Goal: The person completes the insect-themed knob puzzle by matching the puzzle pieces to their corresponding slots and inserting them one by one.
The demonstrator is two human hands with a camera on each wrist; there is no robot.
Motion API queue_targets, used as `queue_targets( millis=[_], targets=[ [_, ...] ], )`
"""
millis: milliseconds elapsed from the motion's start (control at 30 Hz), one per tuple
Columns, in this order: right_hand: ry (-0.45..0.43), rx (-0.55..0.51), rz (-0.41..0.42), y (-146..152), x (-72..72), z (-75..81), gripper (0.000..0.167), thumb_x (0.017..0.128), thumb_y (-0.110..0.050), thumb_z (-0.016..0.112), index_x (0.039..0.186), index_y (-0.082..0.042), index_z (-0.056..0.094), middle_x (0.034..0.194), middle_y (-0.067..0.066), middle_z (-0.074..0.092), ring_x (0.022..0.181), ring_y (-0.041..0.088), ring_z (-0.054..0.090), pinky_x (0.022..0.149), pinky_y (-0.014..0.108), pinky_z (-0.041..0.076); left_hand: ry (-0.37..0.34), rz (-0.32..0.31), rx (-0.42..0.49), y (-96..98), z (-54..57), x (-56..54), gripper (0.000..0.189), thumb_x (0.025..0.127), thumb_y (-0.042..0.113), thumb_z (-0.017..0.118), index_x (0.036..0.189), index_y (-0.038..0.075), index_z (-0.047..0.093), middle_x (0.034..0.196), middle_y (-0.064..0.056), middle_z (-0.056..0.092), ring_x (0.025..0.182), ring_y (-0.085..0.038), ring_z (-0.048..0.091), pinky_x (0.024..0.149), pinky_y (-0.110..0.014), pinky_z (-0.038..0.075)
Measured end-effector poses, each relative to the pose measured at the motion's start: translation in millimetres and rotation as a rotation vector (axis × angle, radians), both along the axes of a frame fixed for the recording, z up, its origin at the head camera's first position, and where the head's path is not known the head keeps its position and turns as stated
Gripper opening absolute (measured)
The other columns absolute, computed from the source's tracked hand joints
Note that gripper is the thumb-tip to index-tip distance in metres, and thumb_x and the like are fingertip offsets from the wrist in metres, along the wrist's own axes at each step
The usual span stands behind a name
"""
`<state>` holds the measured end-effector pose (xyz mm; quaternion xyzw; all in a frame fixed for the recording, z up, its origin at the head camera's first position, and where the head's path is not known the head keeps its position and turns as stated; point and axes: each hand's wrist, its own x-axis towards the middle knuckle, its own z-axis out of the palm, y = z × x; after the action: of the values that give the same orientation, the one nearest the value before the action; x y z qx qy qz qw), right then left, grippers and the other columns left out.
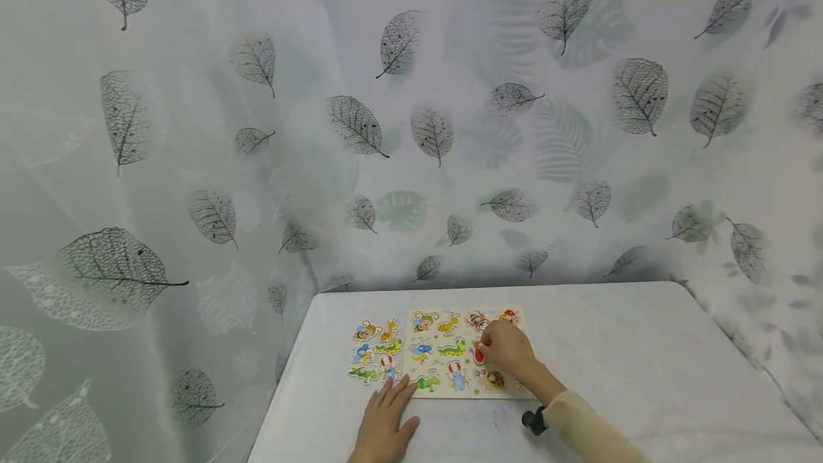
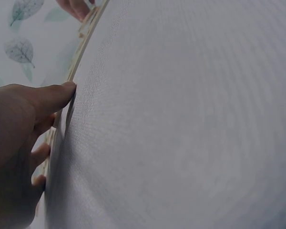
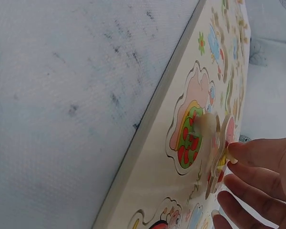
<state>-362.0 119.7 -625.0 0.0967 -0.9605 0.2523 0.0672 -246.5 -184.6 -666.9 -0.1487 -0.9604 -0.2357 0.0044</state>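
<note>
nearest the camera, the left hand (image 1: 384,420) lies on the tabletop (image 1: 611,349), fingers spread, fingertips at the near left corner of the wooden insect puzzle board (image 1: 476,397); a black device (image 1: 534,421) sits at the right wrist; beyond, the right hand (image 1: 512,352) pinches a partly red puzzle piece (image 3: 222,164) between thumb and fingers, over the board, near its snail print (image 3: 188,124); loose insect pieces (image 1: 363,374), among them a caterpillar (image 1: 388,347) and a bee (image 1: 365,331), lie just beside the board's left edge; past the tabletop's far edge hangs a leaf-patterned curtain (image 1: 398,184)
</note>
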Motion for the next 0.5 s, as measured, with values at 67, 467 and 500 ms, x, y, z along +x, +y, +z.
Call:
queue_targets(
  millis=[67,467,500],
  targets=[
    [-0.015,0.009,-0.002,-0.4,-0.8,-0.6,0.014,0.085,-0.021,0.087,0.08,-0.014,0.075,0.082,-0.003,0.067,0.075,0.014,0.057,0.067,0.036,0.057,-0.002,0.001,0.003,0.2,-0.4,-0.5,0.06,0.097,0.04,0.069,0.151,0.02,0.053,0.164,-0.001,0.043,0.153,-0.04,0.031,0.122,-0.07,0.023],
    [-0.025,0.03,-0.016,1.3,-5.5,-8.2,0.015,0.086,-0.022,0.087,0.079,-0.016,0.075,0.081,-0.005,0.067,0.074,0.012,0.058,0.069,0.038,0.058,0.058,-0.009,0.015,0.7,-1.7,0.1,0.058,0.097,0.04,0.069,0.15,0.02,0.054,0.162,-0.002,0.045,0.151,-0.043,0.034,0.119,-0.073,0.026],
    [-0.025,0.028,-0.016,1.1,-6.0,-8.8,0.015,0.086,-0.022,0.087,0.078,-0.016,0.075,0.08,-0.005,0.067,0.073,0.012,0.058,0.069,0.037,0.058,0.043,-0.006,0.02,0.8,-0.2,0.2,0.058,0.097,0.039,0.069,0.15,0.02,0.054,0.163,-0.001,0.045,0.151,-0.042,0.033,0.119,-0.072,0.025]
  ],
)
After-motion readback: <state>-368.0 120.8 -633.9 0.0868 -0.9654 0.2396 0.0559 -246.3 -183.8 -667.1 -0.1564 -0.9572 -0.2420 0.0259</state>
